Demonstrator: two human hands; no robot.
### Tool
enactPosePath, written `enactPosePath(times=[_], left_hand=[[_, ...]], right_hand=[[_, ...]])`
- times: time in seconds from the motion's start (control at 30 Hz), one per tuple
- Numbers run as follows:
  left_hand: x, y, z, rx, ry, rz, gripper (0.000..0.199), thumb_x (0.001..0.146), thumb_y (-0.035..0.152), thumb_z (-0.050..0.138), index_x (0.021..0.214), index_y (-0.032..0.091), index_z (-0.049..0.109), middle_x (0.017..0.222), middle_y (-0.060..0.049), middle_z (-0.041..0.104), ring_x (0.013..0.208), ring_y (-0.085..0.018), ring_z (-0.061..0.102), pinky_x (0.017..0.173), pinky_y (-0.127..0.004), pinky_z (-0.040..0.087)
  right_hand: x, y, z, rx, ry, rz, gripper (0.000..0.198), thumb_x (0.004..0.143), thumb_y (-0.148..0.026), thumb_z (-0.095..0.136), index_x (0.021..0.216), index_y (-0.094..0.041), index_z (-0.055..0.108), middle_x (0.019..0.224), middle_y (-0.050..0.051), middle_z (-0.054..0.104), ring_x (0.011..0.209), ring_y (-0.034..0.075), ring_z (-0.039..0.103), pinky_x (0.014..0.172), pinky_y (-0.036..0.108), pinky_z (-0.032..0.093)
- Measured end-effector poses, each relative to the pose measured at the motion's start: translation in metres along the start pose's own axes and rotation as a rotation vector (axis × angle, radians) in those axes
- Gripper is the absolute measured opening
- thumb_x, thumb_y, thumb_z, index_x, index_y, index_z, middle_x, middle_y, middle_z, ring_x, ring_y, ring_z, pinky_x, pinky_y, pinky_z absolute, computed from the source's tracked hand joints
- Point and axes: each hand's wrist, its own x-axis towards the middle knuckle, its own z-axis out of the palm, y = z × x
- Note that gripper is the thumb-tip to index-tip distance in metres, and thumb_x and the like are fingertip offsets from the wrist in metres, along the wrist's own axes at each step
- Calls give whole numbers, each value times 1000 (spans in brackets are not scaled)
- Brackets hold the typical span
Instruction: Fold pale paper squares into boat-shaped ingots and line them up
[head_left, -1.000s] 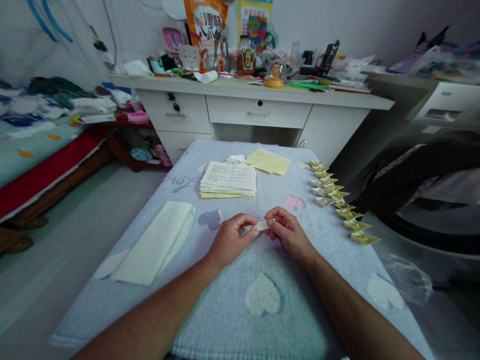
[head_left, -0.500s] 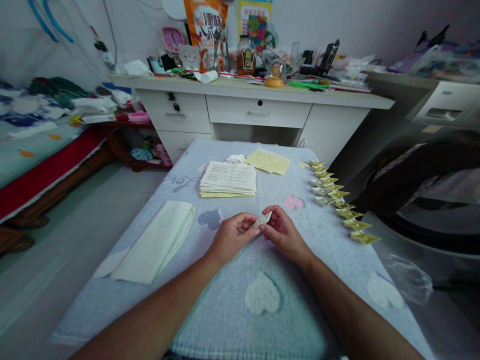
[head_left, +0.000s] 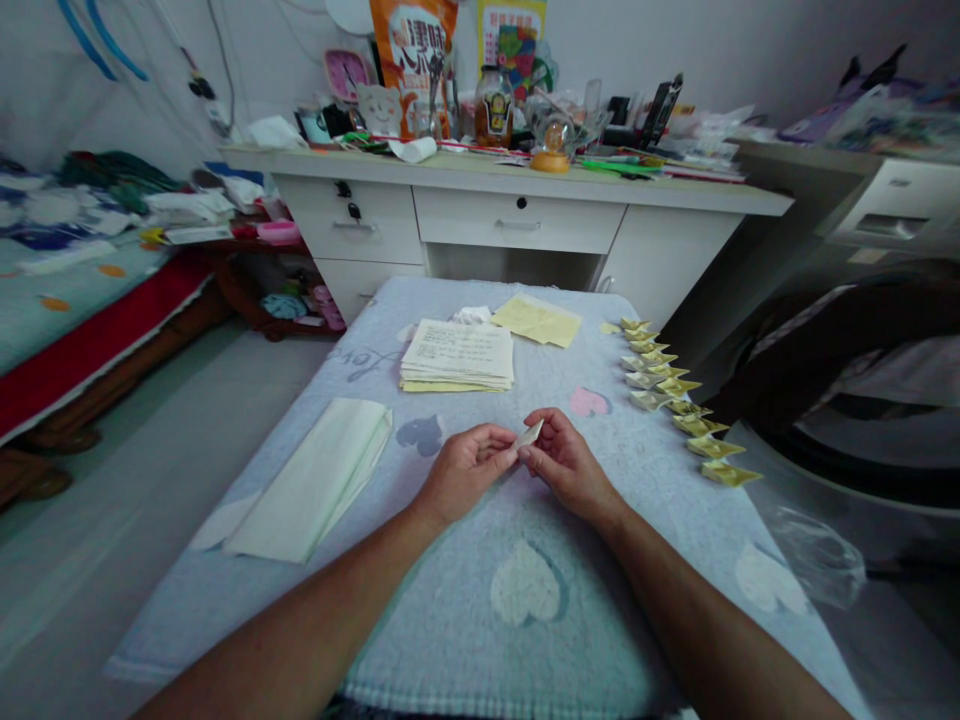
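Observation:
A small folded piece of pale paper is pinched between my two hands above the middle of the cloth-covered table. My left hand grips its left end with thumb and fingers. On the other side, my right hand holds it by thumb and fingertips; part of the paper is hidden behind them. To the right stands a row of several folded paper boats, yellowish and off-white. Beyond my hands lies a stack of written paper sheets.
Yellow paper sheets lie behind the stack, beside crumpled white paper. A folded pale cloth or paper is at the left. A cluttered white desk stands behind; a washing machine is at the right, a bed at left.
The folded paper has turned slightly between my fingers and shows a narrower face. Both hands stay in nearly the same place.

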Motion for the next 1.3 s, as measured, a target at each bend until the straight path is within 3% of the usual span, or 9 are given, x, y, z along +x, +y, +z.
enactPosePath(times=[0.6,1.1,1.3], left_hand=[[-2,2,-1,216,2,77,27,82,29,63,105,16,66,97,-7,73,89,-18,69,84,-30,53],[-6,7,3,361,45,176,23,84,24,59,105,17,67,95,-5,74,85,-16,70,77,-25,56],[-6,4,4,429,82,245,21,85,22,58,104,17,66,95,-4,74,82,-15,71,71,-23,56]], right_hand=[[-3,3,0,-59,-24,-42,38,84,-38,62,113,-25,43,85,-1,53,76,14,51,68,25,41],[-4,4,1,-3,-34,-71,35,85,-32,61,114,-24,43,83,-2,48,73,13,47,64,24,37],[-3,5,3,6,-14,-55,36,82,-21,59,113,-24,42,82,-3,47,72,12,46,63,23,37]])
